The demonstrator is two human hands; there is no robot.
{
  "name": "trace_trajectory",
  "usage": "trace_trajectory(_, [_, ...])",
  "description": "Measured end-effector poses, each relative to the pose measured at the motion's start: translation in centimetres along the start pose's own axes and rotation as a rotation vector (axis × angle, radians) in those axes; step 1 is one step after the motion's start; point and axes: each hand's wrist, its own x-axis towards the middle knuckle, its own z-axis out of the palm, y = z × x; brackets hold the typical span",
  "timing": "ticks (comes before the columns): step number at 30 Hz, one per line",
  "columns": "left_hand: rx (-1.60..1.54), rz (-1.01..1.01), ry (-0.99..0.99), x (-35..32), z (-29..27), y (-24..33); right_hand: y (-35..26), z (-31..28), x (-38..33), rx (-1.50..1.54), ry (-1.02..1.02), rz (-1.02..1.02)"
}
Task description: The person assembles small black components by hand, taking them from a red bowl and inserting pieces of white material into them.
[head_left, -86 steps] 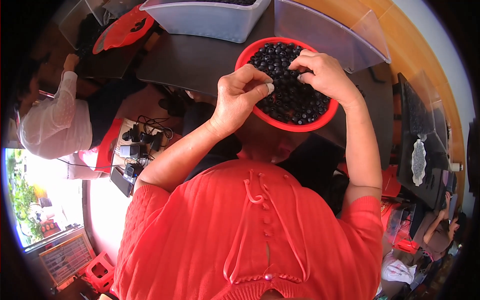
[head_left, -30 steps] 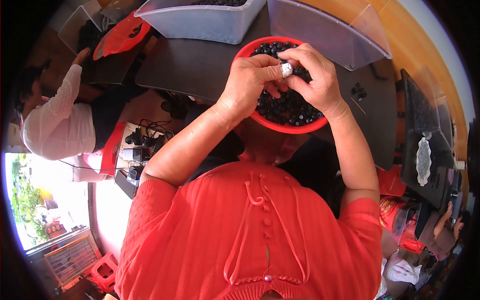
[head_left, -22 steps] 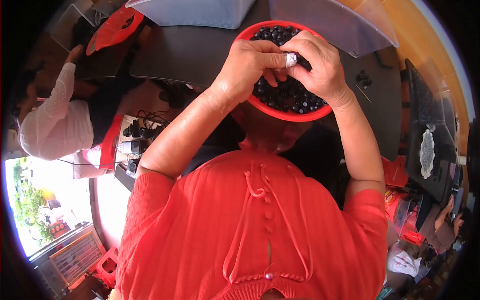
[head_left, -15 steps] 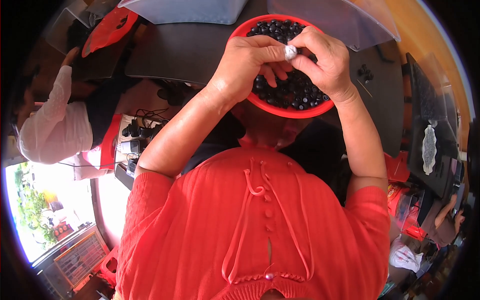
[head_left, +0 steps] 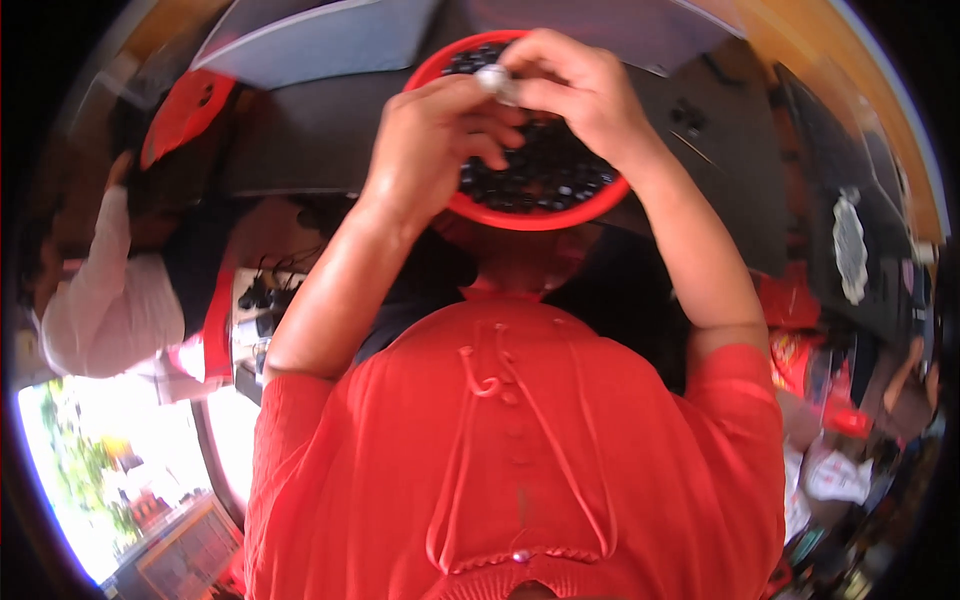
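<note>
Both my hands meet over the far part of a red round basin (head_left: 535, 219) full of small, dark, rounded pieces (head_left: 545, 175). My left hand (head_left: 430, 130) is closed, thumb and forefinger pinched, its other fingers curled above the pieces. A small white lump or wrapping (head_left: 491, 80) shows at its thumb tip; blur hides which it is. Against that spot my right hand (head_left: 590, 95) pinches too, thumb and forefinger together. What lies between the fingertips is too small and smeared to name.
The basin stands on a dark table (head_left: 300, 145). Beyond it are two translucent plastic bins (head_left: 320, 45). Several loose dark pieces (head_left: 688, 116) and a thin stick (head_left: 693, 148) lie to the right. At left, a person in a light top (head_left: 115, 310) reaches toward a red basin (head_left: 185, 115).
The whole view has shifted and turned slightly, with motion blur, so the hands and basin appear farther left. My fingertips stay pinched together at the white spot.
</note>
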Motion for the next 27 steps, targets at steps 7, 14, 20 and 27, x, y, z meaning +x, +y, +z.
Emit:
trace_trajectory(7, [0.308,0.216,0.109,0.0,0.7,-0.2,0.3,-0.5,0.6,0.334,0.028,0.168])
trace_trajectory(14, [0.374,0.312,0.112,1.2,1.0,-0.9,1.1,-0.3,1.0,0.459,0.065,0.195])
trace_trajectory(20, [0.398,0.413,0.088,2.0,-0.3,-1.4,0.8,0.1,1.1,0.381,0.075,0.157])
trace_trajectory(27, [0.395,0.366,0.059,2.9,-2.2,-1.2,1.1,0.3,1.4,0.293,0.062,0.131])
